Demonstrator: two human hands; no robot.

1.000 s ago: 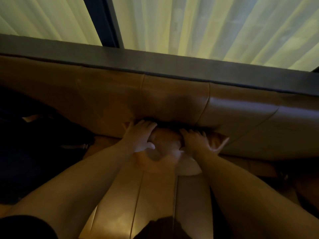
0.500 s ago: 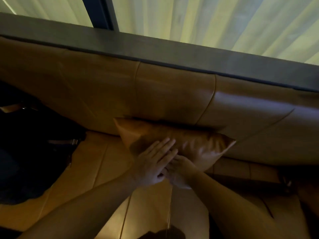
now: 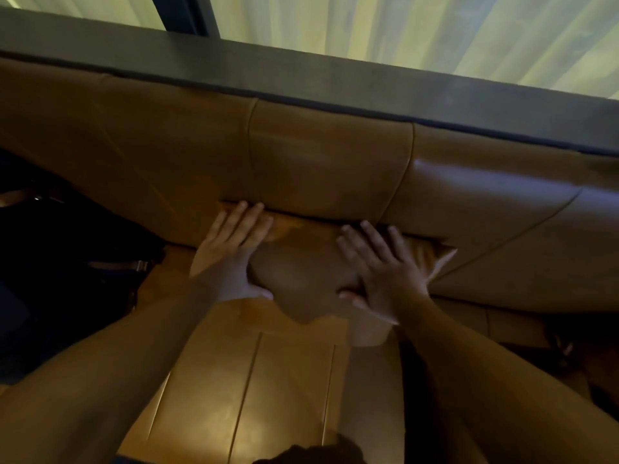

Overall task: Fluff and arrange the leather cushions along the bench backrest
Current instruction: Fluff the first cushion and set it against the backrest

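A tan leather cushion point(image 3: 301, 272) lies on the bench seat point(image 3: 254, 390), its far edge against the padded backrest point(image 3: 328, 169). My left hand point(image 3: 231, 256) presses flat on the cushion's left half, fingers spread and reaching its top edge. On the right half my right hand point(image 3: 382, 269) rests flat too, fingers apart. Both thumbs point inward and the leather bulges between them. The cushion's right corner point(image 3: 442, 256) sticks out past my right hand.
A dark bag with a strap and buckle point(image 3: 77, 262) sits on the seat at the left. A dark ledge point(image 3: 335, 82) tops the backrest, with pale curtains point(image 3: 402, 25) behind it. More backrest panels point(image 3: 522, 236) run off to the right.
Half a second ago both hands were together at the cushion's lower middle. They have since moved apart and up, pressing flat on its left and right halves. The cushion looks squashed flatter.
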